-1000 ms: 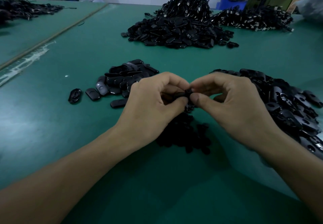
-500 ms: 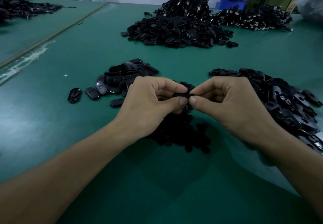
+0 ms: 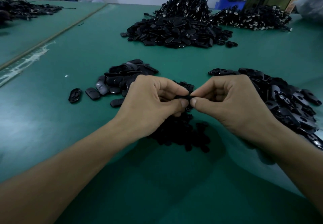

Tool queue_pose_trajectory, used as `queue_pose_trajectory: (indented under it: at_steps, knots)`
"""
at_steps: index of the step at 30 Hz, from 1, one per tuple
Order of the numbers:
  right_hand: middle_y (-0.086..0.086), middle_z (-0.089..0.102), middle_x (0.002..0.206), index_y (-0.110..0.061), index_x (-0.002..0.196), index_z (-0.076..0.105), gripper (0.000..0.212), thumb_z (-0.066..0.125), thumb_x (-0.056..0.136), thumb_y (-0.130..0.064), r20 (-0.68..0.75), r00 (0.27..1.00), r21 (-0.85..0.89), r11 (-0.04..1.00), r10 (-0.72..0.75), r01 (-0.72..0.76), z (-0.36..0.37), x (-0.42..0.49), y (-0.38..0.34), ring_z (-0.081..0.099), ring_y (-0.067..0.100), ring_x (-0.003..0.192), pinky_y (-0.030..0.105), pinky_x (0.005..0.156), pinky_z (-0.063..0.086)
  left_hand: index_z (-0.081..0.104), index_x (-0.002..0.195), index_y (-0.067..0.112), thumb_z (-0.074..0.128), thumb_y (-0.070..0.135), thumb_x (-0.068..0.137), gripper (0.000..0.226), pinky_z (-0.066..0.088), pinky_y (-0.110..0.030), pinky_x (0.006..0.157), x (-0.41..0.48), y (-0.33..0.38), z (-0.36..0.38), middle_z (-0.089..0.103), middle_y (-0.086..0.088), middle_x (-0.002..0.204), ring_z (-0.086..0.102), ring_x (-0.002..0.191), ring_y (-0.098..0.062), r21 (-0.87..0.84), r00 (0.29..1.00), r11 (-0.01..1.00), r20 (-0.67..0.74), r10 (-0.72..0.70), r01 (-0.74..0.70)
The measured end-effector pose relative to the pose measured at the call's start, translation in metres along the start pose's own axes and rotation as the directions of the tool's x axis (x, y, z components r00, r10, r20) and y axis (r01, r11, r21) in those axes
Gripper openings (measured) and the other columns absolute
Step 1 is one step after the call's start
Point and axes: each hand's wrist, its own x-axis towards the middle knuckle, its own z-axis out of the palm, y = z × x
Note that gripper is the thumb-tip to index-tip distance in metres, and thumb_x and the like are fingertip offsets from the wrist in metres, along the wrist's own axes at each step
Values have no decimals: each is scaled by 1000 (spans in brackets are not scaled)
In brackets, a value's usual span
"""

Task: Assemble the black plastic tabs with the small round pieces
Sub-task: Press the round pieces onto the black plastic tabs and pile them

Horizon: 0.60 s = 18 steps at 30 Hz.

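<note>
black tab (image 3: 183, 98) between two pinching hands (image 3: 150, 103) (image 3: 234, 101)

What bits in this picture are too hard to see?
Head view:
- The black piece pinched between the left hand and right hand: fingertips cover most of it, so whether its parts are joined is unclear.
- The dark heap under the hands: partly hidden by them, and its pieces blur together.
- The pile of tabs on the right: cut off by the frame edge.
- The far-left pile: cut by the left edge, too small.
</note>
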Motion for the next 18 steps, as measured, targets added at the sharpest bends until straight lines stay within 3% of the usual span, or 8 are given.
queue_pose_trajectory:
  at_steps: [6,11,16,18]
  knots:
    - [-3,74,73,-23,77,75,3,77,75,-24,1,1000,22,1000,2,-2,2,0,1,71,21,69,43,68,62,76,82,23,82,4,78,20,63,-37,66,1,0,-4,75,0,69,73,60,-18,77,999,997,-22,27,-25]
    - [-5,74,71,-24,77,74,10,79,82,-17,15,1000,-6,1000,-5,5,5,0,2,70,15,66,38,65,60,77,80,21,83,4,77,18,64,-41,66,1,0,-6,75,-2,69,74,60,-21,79,999,996,-36,31,-28]
    - [-17,73,75,-35,83,72,19,75,87,-16,-9,999,-56,998,-37,36,7,2,1,69,2,70,21,67,54,78,88,22,80,2,81,21,63,-39,74,2,-1,-6,77,1,75,75,69,-17,112,992,991,-99,80,-69]
    - [-21,72,81,-38,92,71,22,73,88,-16,-5,999,-118,992,-51,50,10,2,2,67,-5,78,11,71,50,78,90,24,77,2,83,23,61,-31,77,5,-2,-10,77,6,78,74,73,-9,187,982,979,-152,113,-84]
